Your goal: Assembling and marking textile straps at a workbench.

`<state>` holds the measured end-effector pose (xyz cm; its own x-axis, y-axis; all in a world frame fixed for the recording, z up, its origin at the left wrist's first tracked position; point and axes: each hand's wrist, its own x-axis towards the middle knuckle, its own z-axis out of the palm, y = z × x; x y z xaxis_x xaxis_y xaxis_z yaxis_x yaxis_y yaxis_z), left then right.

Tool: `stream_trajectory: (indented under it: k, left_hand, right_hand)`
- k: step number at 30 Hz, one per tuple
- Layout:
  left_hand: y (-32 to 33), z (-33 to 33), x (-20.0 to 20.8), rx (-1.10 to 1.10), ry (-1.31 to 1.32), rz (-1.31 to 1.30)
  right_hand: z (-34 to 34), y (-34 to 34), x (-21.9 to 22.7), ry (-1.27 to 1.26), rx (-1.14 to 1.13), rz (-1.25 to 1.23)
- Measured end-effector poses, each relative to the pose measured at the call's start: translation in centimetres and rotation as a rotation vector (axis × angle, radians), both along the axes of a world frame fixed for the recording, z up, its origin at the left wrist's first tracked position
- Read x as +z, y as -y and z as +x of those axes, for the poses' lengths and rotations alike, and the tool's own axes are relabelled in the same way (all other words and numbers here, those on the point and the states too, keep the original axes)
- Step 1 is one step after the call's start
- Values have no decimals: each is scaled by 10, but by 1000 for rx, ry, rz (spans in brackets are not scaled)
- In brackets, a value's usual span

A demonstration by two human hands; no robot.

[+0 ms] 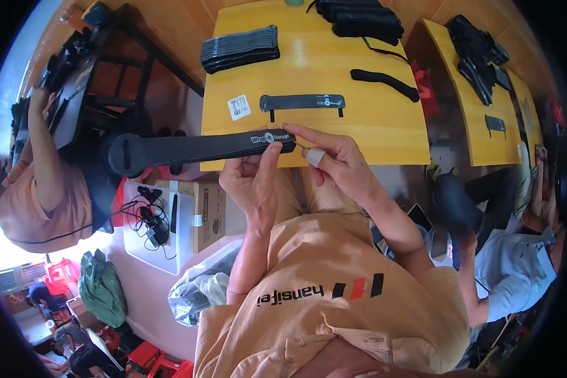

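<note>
A stack of long black fabric straps (189, 150) extends leftward from my left hand (253, 186), which pinches it near its printed right end, thumb on top. The wide rounded left end has a slot and hangs past the table edge. At the right end of the straps is my right hand (340, 160). Its index fingertip touches the end, and white tape wraps one digit. A small thin thing shows between these fingers, too small to name. Just beyond, a dark strap with two short black tabs (302, 102) lies flat on the yellow table (372, 135).
A white label sheet (239, 108) lies beside the flat strap. Farther back are a neat stack of grey-black straps (239, 49), a black pile (359, 22) and a loose black strap (384, 82). A clear bin with cables (151, 223) stands lower left. People sit on both sides.
</note>
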<state>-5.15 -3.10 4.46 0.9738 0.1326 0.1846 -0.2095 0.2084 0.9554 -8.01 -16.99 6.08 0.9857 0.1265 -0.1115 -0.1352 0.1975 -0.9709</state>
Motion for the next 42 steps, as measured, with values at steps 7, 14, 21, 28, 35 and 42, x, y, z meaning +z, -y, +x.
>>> stream_trajectory:
  k: [7, 14, 21, 28, 35, 42]
  left_hand:
    - [3, -3, 2, 39, 95, 91]
    - [6, -2, -5, 63, 58, 38]
    - [2, 4, -9, -58, 25, 40]
    - [-13, 9, 2, -229, -104, 413]
    - [-18, 16, 0, -330, -203, 265]
    - [-18, 18, -4, -316, -204, 312]
  right_hand:
    - [3, -5, -10, 115, -83, -195]
    - [7, -18, -28, 455, -272, -294]
    - [0, -22, -23, 442, -311, -660]
    - [-3, -16, -32, 427, -270, -720]
    - [7, -12, -45, -33, -20, 159]
    - [3, -21, -44, 391, -207, -466]
